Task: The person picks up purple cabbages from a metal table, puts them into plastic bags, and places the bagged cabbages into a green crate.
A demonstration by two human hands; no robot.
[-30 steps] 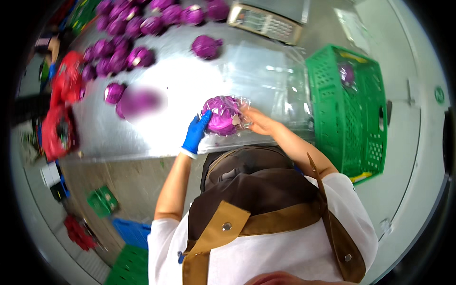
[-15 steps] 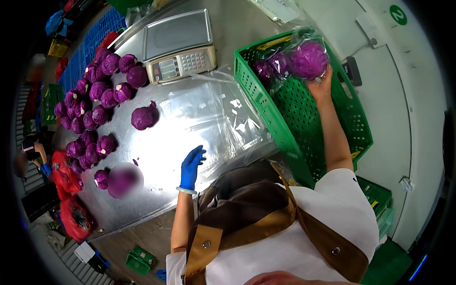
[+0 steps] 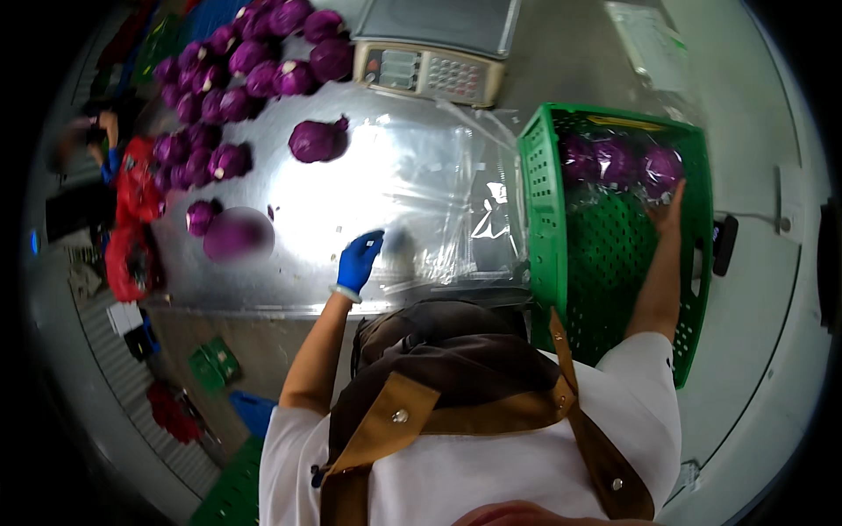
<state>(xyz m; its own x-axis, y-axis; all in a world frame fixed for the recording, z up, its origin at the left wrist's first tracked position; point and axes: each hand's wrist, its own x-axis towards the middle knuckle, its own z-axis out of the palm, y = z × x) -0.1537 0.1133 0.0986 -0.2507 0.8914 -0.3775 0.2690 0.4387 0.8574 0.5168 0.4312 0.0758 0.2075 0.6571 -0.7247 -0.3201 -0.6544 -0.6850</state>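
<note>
Purple heads of red cabbage crowd the far left of a steel packing table (image 3: pixel 289 263), where a worker in a brown apron stands between the bench and a green plastic crate (image 3: pixel 539 219). The right hand (image 3: pixel 671 203), bare and stretched well out, rests against a bagged red cabbage (image 3: pixel 660 167) at the far end of the crate, beside two more wrapped heads (image 3: pixel 596 159) lined along the same wall, apparently so the row sits snug against the mesh; the fingers look loosely spread over the wrap, though how firmly they press is hard to judge at the fisheye's edge. The left hand (image 3: pixel 360 260), in a blue glove, lies on the table with fingers loosely together at the edge of a stack of clear plastic bags (image 3: pixel 456 210), holding nothing, seemingly placed there to steady them within easy reach. A single unwrapped cabbage (image 3: pixel 316 140) sits apart from the heap (image 3: pixel 228 79), and a weighing scale (image 3: pixel 430 70) stands at the table's back edge, its platform cut off by the frame. One round purple shape (image 3: pixel 237 235) near the front is blurred beyond reading, and a figure in red (image 3: pixel 132 188) at the left margin is largely lost in the lens's dark rim.
</note>
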